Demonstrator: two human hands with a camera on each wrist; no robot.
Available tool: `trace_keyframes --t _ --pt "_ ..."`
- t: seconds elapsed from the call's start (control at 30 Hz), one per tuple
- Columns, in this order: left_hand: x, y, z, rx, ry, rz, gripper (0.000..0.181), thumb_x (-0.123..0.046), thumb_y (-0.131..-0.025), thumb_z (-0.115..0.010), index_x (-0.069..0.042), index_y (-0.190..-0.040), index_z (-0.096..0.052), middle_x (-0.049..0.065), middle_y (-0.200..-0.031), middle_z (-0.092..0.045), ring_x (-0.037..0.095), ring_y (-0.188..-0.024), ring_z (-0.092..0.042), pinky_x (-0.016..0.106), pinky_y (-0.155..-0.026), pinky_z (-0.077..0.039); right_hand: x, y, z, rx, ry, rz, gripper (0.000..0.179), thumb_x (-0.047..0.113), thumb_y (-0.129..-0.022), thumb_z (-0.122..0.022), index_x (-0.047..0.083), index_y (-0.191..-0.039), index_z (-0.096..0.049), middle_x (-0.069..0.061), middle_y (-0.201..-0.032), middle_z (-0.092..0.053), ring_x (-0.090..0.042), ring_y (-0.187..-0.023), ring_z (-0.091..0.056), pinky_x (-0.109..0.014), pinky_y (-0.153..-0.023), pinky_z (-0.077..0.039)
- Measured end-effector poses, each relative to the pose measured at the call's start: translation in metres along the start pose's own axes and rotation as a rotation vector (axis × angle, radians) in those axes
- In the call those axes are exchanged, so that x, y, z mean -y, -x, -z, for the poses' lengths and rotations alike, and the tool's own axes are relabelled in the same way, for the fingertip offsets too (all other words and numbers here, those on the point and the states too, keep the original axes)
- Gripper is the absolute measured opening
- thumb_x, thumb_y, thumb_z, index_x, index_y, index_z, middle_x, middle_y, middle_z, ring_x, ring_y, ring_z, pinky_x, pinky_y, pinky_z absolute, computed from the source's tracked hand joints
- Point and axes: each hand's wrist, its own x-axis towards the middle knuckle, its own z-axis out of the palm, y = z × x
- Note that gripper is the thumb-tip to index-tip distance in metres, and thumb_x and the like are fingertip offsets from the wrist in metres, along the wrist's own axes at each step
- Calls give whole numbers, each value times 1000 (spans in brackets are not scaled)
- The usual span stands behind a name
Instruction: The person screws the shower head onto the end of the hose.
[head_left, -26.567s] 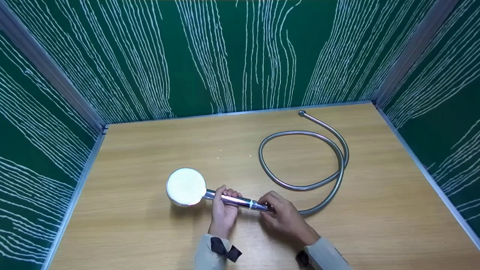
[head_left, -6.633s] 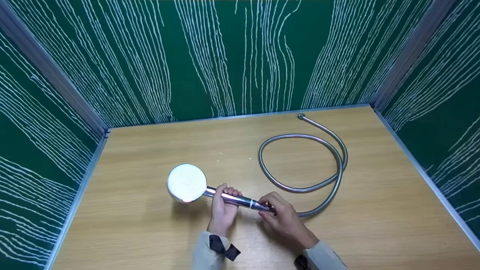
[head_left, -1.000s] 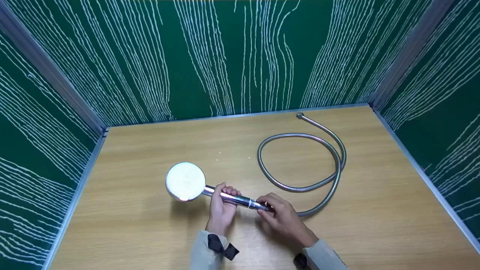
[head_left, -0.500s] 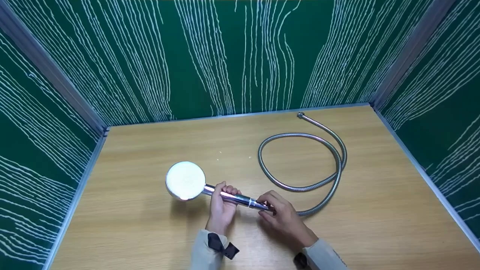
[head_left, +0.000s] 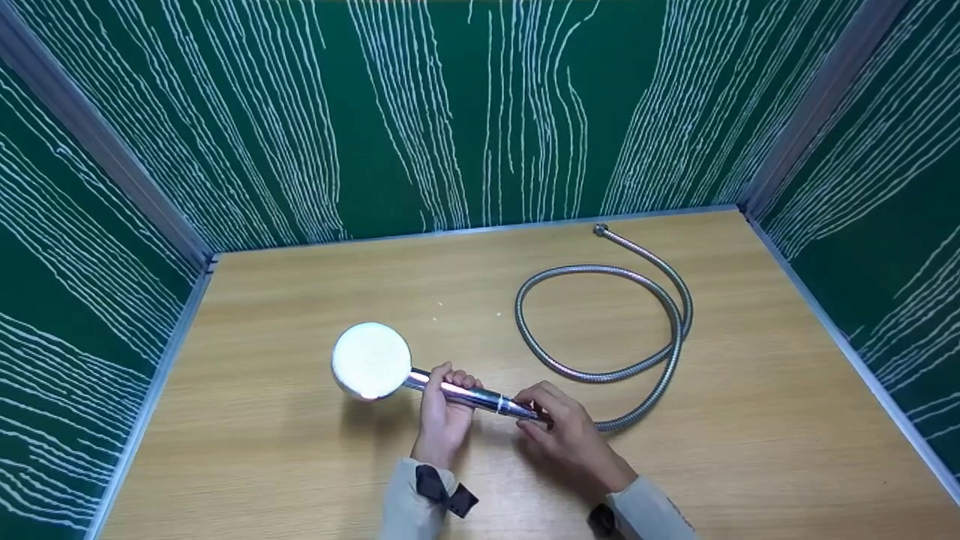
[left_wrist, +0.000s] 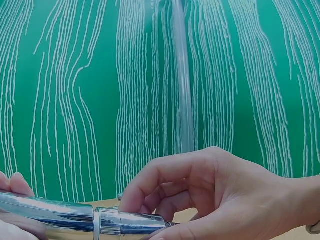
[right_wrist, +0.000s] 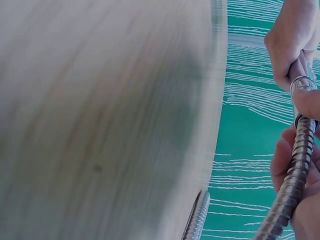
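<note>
In the head view, a chrome hand shower (head_left: 371,361) with a round white face is held over the table, face up and pointing left. My left hand (head_left: 442,421) grips the middle of its handle. At the handle's lower end, beyond a pale ring, my right hand (head_left: 566,435) pinches the tapered chrome end where the metal shower hose (head_left: 600,378) joins. The left wrist view shows the curled fingers (left_wrist: 137,192) of the right hand on that end. From the right wrist, the ribbed hose (right_wrist: 292,185) runs along the right palm. The fingers partly hide the joint.
The hose lies in a loop on the wooden table (head_left: 262,300), its free end fitting (head_left: 600,230) near the back edge. A few tiny pale specks (head_left: 435,319) lie left of the loop. Green walls (head_left: 405,187) with white wavy lines enclose the back and sides.
Compared with the oldest frame, the hand shower's head sits slightly farther from me. Both hands keep the same grips, and the hose loop looks unchanged. Over the last second almost nothing differs.
</note>
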Motion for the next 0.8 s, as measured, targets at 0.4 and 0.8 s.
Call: trace_keyframes --t 0.4,0.8 --pt "-1 0 1 33 7 -4 35 -11 -98 -34 -11 -64 -41 -3 -60 -42 11 -61 -43 25 -68 -38 -4 0 -3 -45 -4 93 28 4 -80 -73 11 -105 -63 4 -92 -61 -6 -76 -56 -21 -64 -50" --pt "-3 1 1 34 4 -6 35 -12 -99 -35 -11 -64 -42 -3 -61 -43 12 -62 -43 25 -69 -39 -4 0 -4 -38 2 74 26 8 -81 -73 10 -105 -64 4 -93 -62 -4 -78 -56 -21 -65 -51"
